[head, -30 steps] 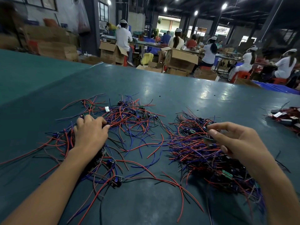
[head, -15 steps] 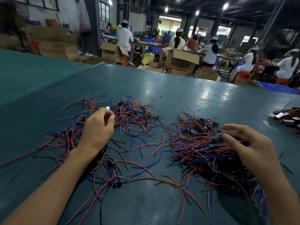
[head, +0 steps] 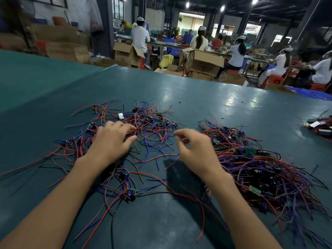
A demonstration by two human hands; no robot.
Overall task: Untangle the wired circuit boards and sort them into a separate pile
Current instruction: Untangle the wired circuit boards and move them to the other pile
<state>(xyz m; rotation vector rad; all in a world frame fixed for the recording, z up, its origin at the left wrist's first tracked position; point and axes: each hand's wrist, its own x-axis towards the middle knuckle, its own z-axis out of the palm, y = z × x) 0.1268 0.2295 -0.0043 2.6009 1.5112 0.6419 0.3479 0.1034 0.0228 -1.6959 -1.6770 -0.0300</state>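
A teal surface (head: 197, 90) fills the lower frame. Behind it stand open cardboard boxes (head: 204, 63) and seated workers (head: 237, 53). Ceiling lamps (head: 255, 0) glow upper right.

Green table (head: 179, 87) bearing three lots of wired boards

A loose tangle (head: 152, 126) of red, blue and black wires with small circuit boards sprawls left of centre. A denser pile (head: 260, 168) lies just beside it on the right, and a small cluster (head: 319, 127) sits well apart at the right edge.
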